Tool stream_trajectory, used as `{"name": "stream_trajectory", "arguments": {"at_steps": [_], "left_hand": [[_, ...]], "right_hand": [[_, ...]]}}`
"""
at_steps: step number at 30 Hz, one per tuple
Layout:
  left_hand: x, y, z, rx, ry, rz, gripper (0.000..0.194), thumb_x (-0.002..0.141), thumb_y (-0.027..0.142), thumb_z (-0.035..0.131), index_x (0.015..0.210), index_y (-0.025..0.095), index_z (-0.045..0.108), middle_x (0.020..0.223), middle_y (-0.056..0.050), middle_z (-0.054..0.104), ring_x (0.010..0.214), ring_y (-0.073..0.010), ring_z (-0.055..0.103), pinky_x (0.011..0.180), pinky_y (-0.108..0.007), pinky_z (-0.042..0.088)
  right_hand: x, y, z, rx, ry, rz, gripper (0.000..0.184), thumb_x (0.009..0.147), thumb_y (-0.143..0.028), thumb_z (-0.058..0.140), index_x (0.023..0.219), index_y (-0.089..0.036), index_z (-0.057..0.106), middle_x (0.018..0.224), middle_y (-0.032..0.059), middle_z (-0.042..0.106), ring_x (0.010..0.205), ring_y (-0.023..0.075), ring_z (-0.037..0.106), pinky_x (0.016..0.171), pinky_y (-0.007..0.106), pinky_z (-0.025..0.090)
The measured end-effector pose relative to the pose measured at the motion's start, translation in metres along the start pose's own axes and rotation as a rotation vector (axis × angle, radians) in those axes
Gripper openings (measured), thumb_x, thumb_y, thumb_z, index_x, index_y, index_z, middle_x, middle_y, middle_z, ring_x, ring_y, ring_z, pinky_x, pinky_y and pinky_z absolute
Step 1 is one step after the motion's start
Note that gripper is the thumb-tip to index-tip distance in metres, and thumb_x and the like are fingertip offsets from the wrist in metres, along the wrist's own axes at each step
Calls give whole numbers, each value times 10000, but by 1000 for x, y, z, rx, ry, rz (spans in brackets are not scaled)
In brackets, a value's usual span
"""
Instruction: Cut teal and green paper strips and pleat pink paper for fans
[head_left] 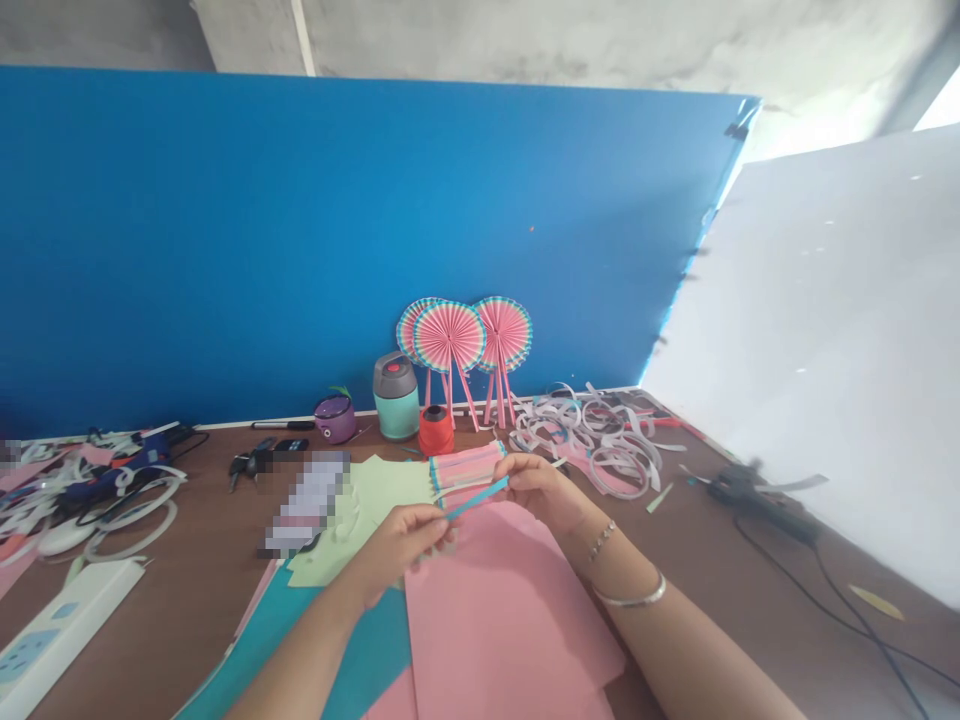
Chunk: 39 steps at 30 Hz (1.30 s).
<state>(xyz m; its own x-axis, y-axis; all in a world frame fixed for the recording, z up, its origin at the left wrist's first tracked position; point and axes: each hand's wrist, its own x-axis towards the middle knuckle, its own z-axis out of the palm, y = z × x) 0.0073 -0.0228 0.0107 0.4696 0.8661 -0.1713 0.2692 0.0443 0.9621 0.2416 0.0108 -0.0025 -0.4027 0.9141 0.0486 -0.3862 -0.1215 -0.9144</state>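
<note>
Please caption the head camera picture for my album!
Left hand and right hand hold a blue paper strip; pink round fans stand behind.

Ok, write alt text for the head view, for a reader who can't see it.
A person's left hand and right hand hold a narrow blue strip between them, above pink paper on a brown table. Behind, round pleated pink fans stand before a blue panel, with curled white strips to their right.
</note>
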Motion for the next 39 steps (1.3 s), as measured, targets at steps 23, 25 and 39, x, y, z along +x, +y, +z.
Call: {"name": "stream_trajectory", "arguments": {"at_steps": [23,25,39], "left_hand": [[-8,0,-24,230,54,-262,150,586,303,610,581,169,542,567,11,562,580,-142,557,523,-236,416],[-8,-1,-24,263,43,-258,137,589,295,585,575,168,538,549,15,547,559,-136,533,502,-227,387],[-4,-13,-29,413,-22,-240,124,584,280,492,567,165,536,525,45,462,501,-107,400,472,-221,284]], "right_hand": [[-7,-8,-4,-935,79,395,174,573,-156,563,678,-159,702,561,20,633,537,133,560,468,214,381],[-9,1,-9,-889,79,369,180,584,-150,550,679,-154,703,554,15,629,504,121,536,460,215,374],[-18,28,-10,-969,93,237,223,637,-130,532,816,-150,663,657,10,617,576,124,512,521,214,362]]}}
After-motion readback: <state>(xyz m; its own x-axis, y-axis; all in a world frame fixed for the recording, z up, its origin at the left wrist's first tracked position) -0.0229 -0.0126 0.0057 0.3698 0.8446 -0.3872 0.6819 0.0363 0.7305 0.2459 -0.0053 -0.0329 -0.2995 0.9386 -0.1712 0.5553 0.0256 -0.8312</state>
